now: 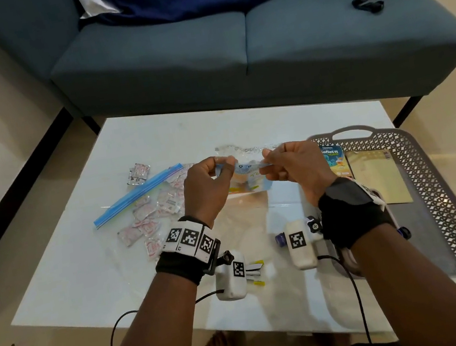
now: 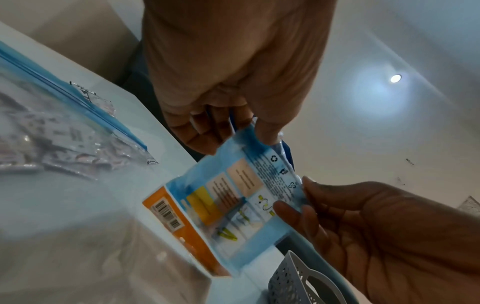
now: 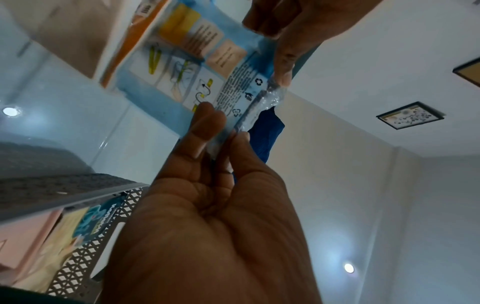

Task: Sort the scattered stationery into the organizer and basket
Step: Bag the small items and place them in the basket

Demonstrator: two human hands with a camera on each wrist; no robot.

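Above the middle of the white table [image 1: 183,132], both hands hold a small blue and orange printed packet [image 1: 248,177] with a clear sealed top strip. My left hand [image 1: 228,165] pinches the strip's left end and my right hand [image 1: 264,164] pinches its right end. In the left wrist view the packet [image 2: 228,205] hangs tilted, barcode end lowest, with my left hand's fingertips [image 2: 265,131] on its upper corner. In the right wrist view my right hand [image 3: 228,131] pinches the strip of the packet [image 3: 197,67] between thumb and fingers. The grey lattice basket [image 1: 432,177] stands to the right.
The basket holds a blue printed box [image 1: 335,162] and a gold envelope [image 1: 378,177]. A blue-zip clear bag [image 1: 139,192] with several pink sachets lies at left, with a loose sachet [image 1: 138,173] beyond it. A flat clear bag [image 1: 247,221] lies under the hands. A sofa [image 1: 230,51] stands behind.
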